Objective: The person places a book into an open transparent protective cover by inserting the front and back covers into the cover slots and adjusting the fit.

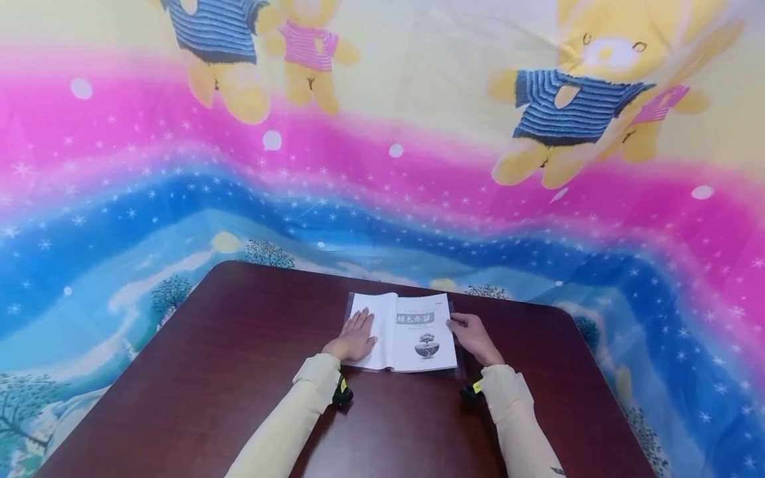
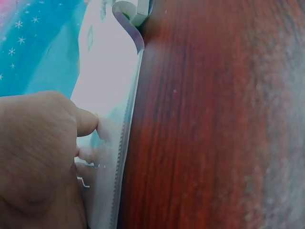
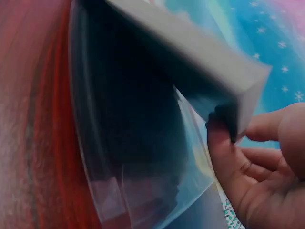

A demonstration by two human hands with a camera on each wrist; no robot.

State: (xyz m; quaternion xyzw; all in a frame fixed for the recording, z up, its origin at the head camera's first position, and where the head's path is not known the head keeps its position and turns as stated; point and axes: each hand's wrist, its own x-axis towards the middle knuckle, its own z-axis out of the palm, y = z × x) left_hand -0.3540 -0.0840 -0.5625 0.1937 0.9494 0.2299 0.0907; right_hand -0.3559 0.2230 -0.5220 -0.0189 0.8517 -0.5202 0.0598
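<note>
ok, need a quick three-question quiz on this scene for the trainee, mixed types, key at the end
1. True or false: the left grip rests on the left page of the open book.

2. Which holds the book at its right edge?
A) left grip only
B) right grip only
C) neither

3. What does the printed picture low on the right page show?

Key: 1. True. 2. B. 3. A tree-like plant in a bowl.

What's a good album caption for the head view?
Open book on a dark table: left hand rests on one side, right hand pinches the opposite edge.
</note>
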